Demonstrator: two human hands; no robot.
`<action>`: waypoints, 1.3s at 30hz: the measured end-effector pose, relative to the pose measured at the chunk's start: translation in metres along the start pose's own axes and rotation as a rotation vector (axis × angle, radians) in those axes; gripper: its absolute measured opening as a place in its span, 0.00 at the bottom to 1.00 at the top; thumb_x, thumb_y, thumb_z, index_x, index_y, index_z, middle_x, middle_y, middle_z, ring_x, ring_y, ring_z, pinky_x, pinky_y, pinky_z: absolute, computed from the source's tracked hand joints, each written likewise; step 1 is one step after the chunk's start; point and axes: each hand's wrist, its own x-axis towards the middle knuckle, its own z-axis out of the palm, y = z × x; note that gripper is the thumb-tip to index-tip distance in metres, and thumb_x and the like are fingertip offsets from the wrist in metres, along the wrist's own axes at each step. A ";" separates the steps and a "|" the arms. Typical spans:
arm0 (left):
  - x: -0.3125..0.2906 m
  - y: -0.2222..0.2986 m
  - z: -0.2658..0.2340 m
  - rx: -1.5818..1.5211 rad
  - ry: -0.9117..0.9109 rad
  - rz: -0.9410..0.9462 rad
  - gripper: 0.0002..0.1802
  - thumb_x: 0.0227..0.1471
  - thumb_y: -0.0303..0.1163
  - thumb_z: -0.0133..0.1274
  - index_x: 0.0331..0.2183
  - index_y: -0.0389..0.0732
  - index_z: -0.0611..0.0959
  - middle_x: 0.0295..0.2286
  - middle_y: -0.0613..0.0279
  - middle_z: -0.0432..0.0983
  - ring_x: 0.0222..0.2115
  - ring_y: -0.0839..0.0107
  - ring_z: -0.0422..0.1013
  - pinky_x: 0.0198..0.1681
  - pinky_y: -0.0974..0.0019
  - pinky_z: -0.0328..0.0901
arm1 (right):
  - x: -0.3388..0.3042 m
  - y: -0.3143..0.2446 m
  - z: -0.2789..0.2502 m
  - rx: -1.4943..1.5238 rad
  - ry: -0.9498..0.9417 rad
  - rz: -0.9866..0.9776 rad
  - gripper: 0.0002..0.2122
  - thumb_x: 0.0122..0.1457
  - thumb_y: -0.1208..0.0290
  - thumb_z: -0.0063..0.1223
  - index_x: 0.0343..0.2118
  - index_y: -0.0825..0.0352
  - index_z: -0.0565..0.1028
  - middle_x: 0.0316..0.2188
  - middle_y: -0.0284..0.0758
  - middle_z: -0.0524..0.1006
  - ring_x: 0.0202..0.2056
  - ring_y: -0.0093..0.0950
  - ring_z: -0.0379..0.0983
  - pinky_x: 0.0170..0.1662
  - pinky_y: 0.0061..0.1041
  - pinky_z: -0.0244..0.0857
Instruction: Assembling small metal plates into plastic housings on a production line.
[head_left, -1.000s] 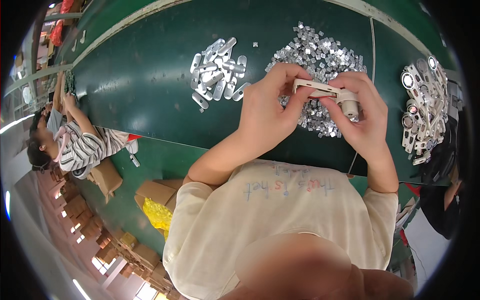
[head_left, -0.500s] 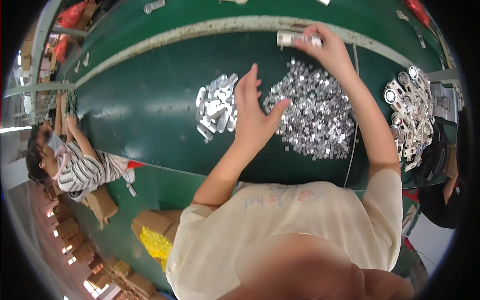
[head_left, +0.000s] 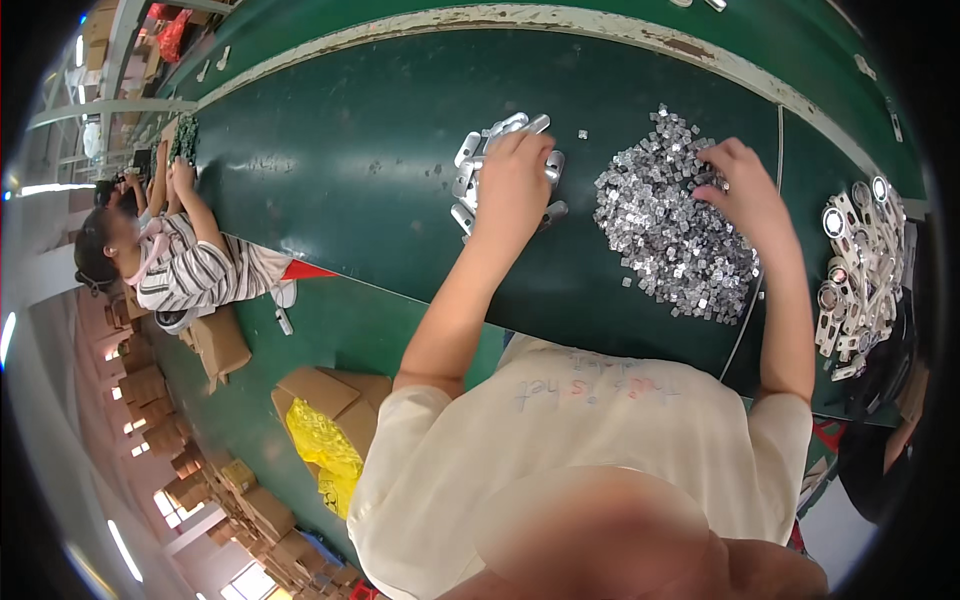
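My left hand [head_left: 513,188] is over a small heap of shiny silver elongated casings [head_left: 463,187]. Its fingers are curled down among them, and what the fingertips grip, if anything, is hidden. To the right, many small square metal pieces [head_left: 668,235] lie in a wide, loose pile. At that pile's upper right edge is my right hand [head_left: 748,192], thumb and fingers apart and bent toward the pieces, with nothing visible between them.
On the right is a heap of white parts with round ends [head_left: 862,275]. A pale raised rail [head_left: 400,32] borders the green tabletop [head_left: 330,150] at the far side. Another person [head_left: 185,255] works at the far left. An open carton [head_left: 335,395] with yellow plastic stands below.
My right hand has come back from the far rail to the small metal pieces and no longer holds the whitish part. My left hand has gone from spread fingers to curled over the silver casings.
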 end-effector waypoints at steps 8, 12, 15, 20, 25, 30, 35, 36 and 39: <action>0.034 -0.004 0.034 0.046 -0.294 0.230 0.07 0.40 0.24 0.54 0.28 0.39 0.81 0.25 0.57 0.74 0.29 0.59 0.70 0.34 0.62 0.66 | -0.034 -0.020 0.013 -0.089 0.250 0.014 0.07 0.44 0.78 0.55 0.30 0.66 0.74 0.27 0.36 0.69 0.33 0.33 0.68 0.37 0.31 0.63; 0.018 0.024 0.019 -0.338 -0.270 -0.146 0.05 0.45 0.21 0.52 0.28 0.36 0.81 0.26 0.59 0.76 0.27 0.70 0.73 0.31 0.70 0.67 | -0.019 -0.045 0.007 0.336 0.310 -0.061 0.09 0.46 0.77 0.56 0.33 0.67 0.74 0.30 0.36 0.72 0.32 0.32 0.71 0.33 0.28 0.65; -0.011 0.049 0.014 -1.282 -0.266 -0.601 0.09 0.47 0.21 0.52 0.35 0.33 0.75 0.26 0.58 0.76 0.27 0.75 0.72 0.30 0.75 0.68 | -0.019 -0.074 0.014 0.605 0.258 -0.064 0.09 0.48 0.79 0.55 0.34 0.68 0.74 0.30 0.36 0.72 0.28 0.29 0.72 0.29 0.23 0.66; -0.046 0.068 0.017 -1.531 -0.300 -0.815 0.08 0.49 0.19 0.49 0.35 0.31 0.71 0.28 0.54 0.76 0.27 0.72 0.73 0.34 0.73 0.68 | -0.041 -0.078 0.032 0.419 0.248 -0.130 0.06 0.49 0.82 0.52 0.31 0.69 0.75 0.28 0.36 0.72 0.27 0.30 0.72 0.29 0.22 0.67; -0.049 0.052 -0.008 -1.040 -0.393 -0.591 0.05 0.50 0.24 0.50 0.32 0.34 0.76 0.30 0.59 0.76 0.29 0.72 0.74 0.32 0.73 0.68 | -0.038 -0.074 0.025 0.424 0.228 -0.058 0.05 0.49 0.82 0.52 0.31 0.69 0.74 0.28 0.36 0.73 0.28 0.27 0.72 0.30 0.20 0.65; -0.050 0.017 -0.030 -0.130 -0.168 -0.171 0.07 0.38 0.21 0.57 0.26 0.36 0.77 0.23 0.58 0.72 0.23 0.64 0.71 0.27 0.67 0.66 | -0.043 -0.053 0.029 1.052 0.245 0.230 0.04 0.56 0.80 0.47 0.33 0.73 0.73 0.28 0.33 0.73 0.28 0.19 0.69 0.32 0.16 0.63; -0.047 0.015 -0.019 -0.050 -0.353 -0.255 0.09 0.36 0.21 0.58 0.27 0.35 0.77 0.24 0.56 0.71 0.24 0.63 0.70 0.29 0.65 0.65 | -0.047 -0.061 0.018 1.128 0.174 0.228 0.08 0.55 0.81 0.48 0.37 0.73 0.74 0.29 0.35 0.74 0.27 0.19 0.70 0.33 0.16 0.65; -0.042 0.014 -0.019 -0.070 -0.433 -0.232 0.09 0.37 0.22 0.58 0.28 0.35 0.78 0.23 0.57 0.71 0.24 0.65 0.69 0.29 0.66 0.64 | -0.047 -0.063 0.012 1.156 0.160 0.211 0.09 0.54 0.81 0.48 0.38 0.73 0.75 0.29 0.35 0.75 0.29 0.20 0.71 0.34 0.17 0.66; -0.020 0.035 -0.028 -0.353 -0.385 -0.268 0.07 0.44 0.24 0.56 0.31 0.36 0.79 0.25 0.61 0.73 0.26 0.74 0.70 0.30 0.73 0.64 | -0.047 -0.070 -0.008 1.271 0.089 0.170 0.10 0.53 0.83 0.48 0.40 0.75 0.73 0.28 0.37 0.75 0.30 0.22 0.73 0.35 0.18 0.67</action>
